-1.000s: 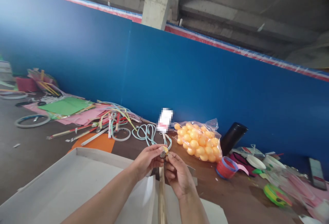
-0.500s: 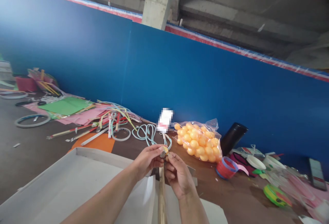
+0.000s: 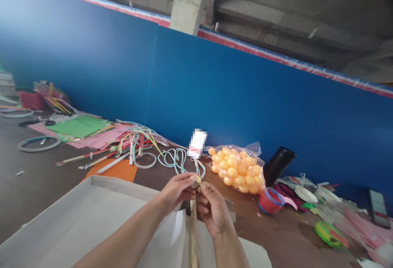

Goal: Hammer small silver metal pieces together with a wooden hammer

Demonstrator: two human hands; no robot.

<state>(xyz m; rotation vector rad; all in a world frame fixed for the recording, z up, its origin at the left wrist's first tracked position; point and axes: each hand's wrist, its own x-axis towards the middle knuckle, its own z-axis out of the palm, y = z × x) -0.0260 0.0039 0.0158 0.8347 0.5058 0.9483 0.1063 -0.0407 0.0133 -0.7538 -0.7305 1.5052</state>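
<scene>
My left hand and my right hand meet over the table's near edge. Both pinch a small orange ball with a grey piece on it, held at the top of an upright wooden stick. The stick runs down between my forearms and out of view. A clear bag of orange balls lies on the table just beyond and to the right of my hands.
A large white board lies under my left arm. Farther off are coiled light-blue cord, coloured sticks and paper, a black cylinder, a red ring-shaped roll and a green-yellow disc. A blue wall backs the table.
</scene>
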